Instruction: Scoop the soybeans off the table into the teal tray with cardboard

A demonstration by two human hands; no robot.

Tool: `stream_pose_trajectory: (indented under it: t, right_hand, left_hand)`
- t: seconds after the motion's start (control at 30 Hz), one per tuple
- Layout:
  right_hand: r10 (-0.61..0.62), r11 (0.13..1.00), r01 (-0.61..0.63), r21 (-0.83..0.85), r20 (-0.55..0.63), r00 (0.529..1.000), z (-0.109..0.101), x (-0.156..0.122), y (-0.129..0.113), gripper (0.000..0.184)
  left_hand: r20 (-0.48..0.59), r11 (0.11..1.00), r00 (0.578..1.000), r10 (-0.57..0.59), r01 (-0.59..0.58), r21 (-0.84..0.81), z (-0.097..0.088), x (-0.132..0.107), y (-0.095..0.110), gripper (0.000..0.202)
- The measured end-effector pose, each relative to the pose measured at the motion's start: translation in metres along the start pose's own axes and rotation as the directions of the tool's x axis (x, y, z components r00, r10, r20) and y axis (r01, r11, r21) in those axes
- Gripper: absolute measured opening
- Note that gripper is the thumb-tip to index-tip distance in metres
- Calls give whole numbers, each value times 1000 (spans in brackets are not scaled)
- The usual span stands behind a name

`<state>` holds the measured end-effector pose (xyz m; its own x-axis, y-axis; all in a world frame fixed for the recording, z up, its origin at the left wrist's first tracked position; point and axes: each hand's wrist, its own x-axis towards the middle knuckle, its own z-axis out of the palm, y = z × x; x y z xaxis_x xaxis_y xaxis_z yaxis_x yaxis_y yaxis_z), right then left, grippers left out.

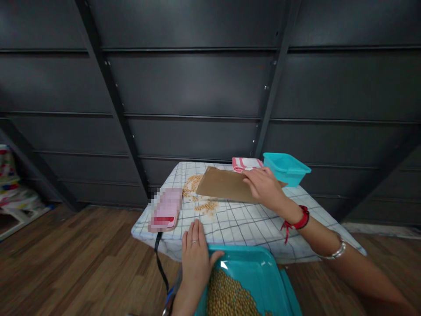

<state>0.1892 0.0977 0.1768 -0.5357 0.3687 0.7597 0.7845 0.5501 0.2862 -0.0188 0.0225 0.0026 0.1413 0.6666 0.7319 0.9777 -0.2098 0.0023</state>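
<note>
2 hands are at the checked desk (243, 219). The right hand (265, 184) lies on the right end of a brown sheet (220, 184) whose long axis runs left-right; whether its fingers pinch the edge I cannot tell. Loose beans (200, 195) lie at the sheet's left end. The left hand (195, 256), nearer them, clasps the teal tray (259, 272) rim.

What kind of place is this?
Likely a plain indoor work corner, maybe a storeroom. Behind is a dark panelled wall with metal braces, the floor is wood, and a small cloth-covered table holds loose beans, near a tray of more.
</note>
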Motion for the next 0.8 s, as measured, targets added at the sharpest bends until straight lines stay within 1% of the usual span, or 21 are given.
stream_pose_trajectory:
  t: [0.07, 0.17, 0.27, 0.33, 0.47, 0.53, 0.67, 0.73, 0.8]
  right_hand:
    - [8, 1000, -7, -13, 99, 995, -5, 7, -13, 18]
    - [-14, 999, 21, -25, 246, 969, -8, 16, -24, 18]
    - [6, 999, 10, -49, 307, 952, -2, 18, -23, 18]
    - [16, 998, 3, -65, 294, 956, 5, 15, -15, 18]
    - [29, 997, -13, -75, 213, 977, 16, 9, 1, 19]
    - [39, 997, -25, -74, 194, 980, 14, 8, 5, 20]
    - [43, 995, -29, -98, 141, 989, 0, 9, 6, 18]
    - [22, 991, -8, -136, 106, 994, -3, 8, 7, 17]
    - [-29, 986, 41, -164, 78, 997, -1, 6, 9, 18]
  left_hand:
    - [16, 1000, 1000, -14, 15, -10, 2, 0, 1, 85]
    - [25, 1000, 999, -20, 20, -20, 4, 0, 3, 86]
    - [16, 1000, 1000, -11, 11, -5, 4, 0, 2, 86]
    - [6, 1000, 1000, -5, 5, 10, 4, 0, 2, 86]
    - [-11, 1000, 1000, 4, -3, 21, 2, 1, 1, 86]
    - [-14, 1000, 1000, 4, -4, 19, 1, 2, 1, 86]
    - [-3, 1000, 1000, -7, 7, 10, -1, 2, 2, 86]
    - [-1, 1000, 1000, 5, -5, 5, 0, 2, 1, 86]
    - [-7, 1000, 1000, 17, -17, 2, 0, 1, 1, 87]
